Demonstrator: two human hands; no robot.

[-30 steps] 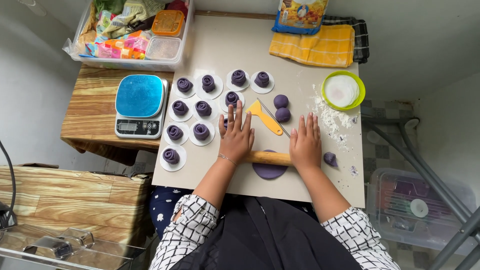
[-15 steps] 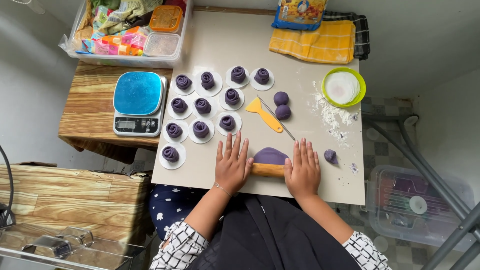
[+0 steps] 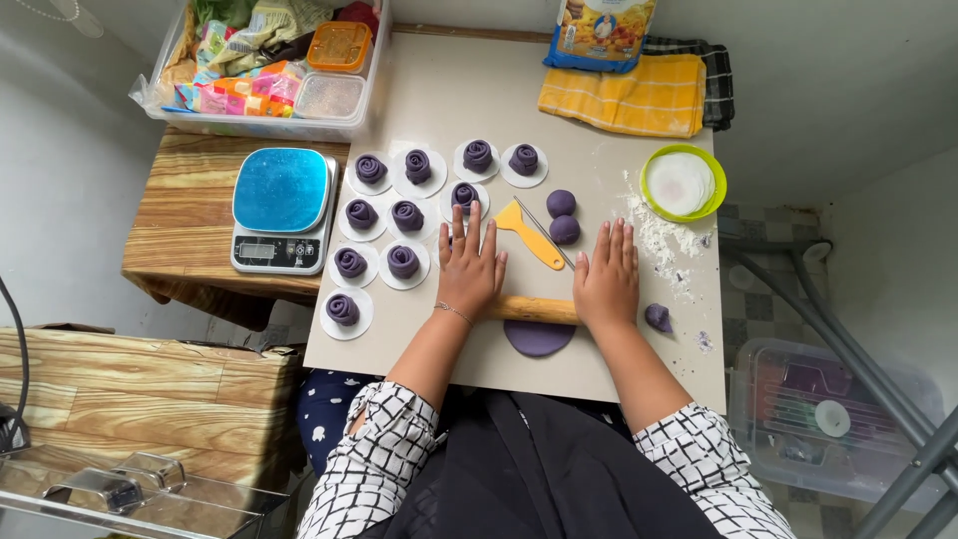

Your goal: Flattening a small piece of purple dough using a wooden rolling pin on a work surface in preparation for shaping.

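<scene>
Head view | my left hand (image 3: 469, 268) and right hand (image 3: 605, 279) press flat, apart, on rolling pin (image 3: 532, 309) | purple dough (image 3: 538, 336) near table's front edge | soft, tears easily; I'd lift by edges.

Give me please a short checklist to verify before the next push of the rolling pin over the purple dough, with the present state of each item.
1. Both palms on the pin: left hand and right hand lie flat on the wooden rolling pin, one on each end. Ok.
2. Pin on the dough: the flat purple dough shows just below the pin. Ok.
3. Room ahead: the yellow scraper lies between the hands, close in front of the pin. Not ok.
4. Shaped purple rolls near the left hand: fingertips are close to them. Not ok.
5. Flour under the dough: cannot tell.
6. Small dough piece beside the right hand: apart from the pin. Ok.
</scene>
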